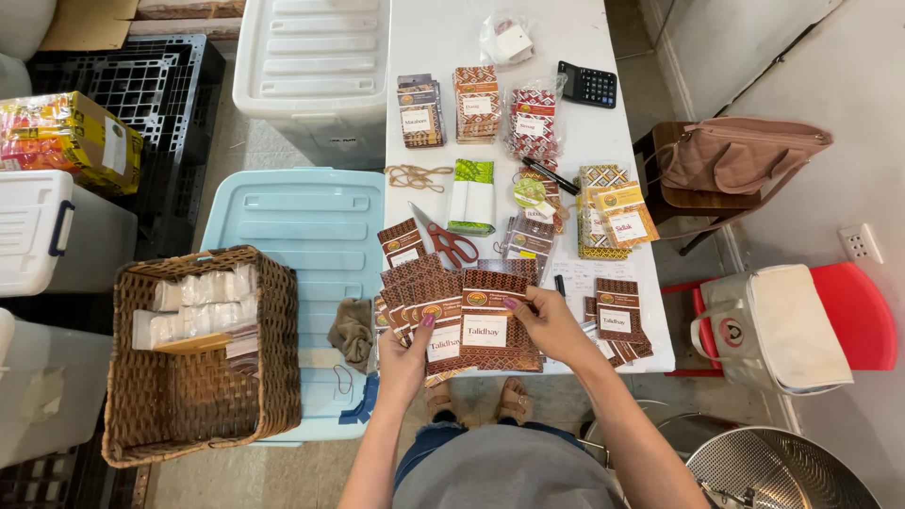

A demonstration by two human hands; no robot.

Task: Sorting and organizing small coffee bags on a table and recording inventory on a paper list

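So we've got a fan of brown patterned packets (pixel 462 316) spread like a hand of cards at the near edge of the white desk (pixel 443 38), probably so each label stays readable. Our left hand (pixel 403 353) is clamped on the bottom of the fan, thumb over the front at about 12 o'clock from the palm. Our right hand (pixel 551 325) pinches the frontmost packet, fingers (pixel 514 303) closed on its top right corner, so that packet sits at roughly 9 o'clock from the hand. Red-handled scissors (pixel 451 240) lie just at 12 o'clock of the fan, rubber bands (pixel 415 176) further up. More sorted stacks at 3 o'clock, a wicker basket (pixel 273 339) at 9 o'clock off the desk, over a light blue bin lid (pixel 302 217)
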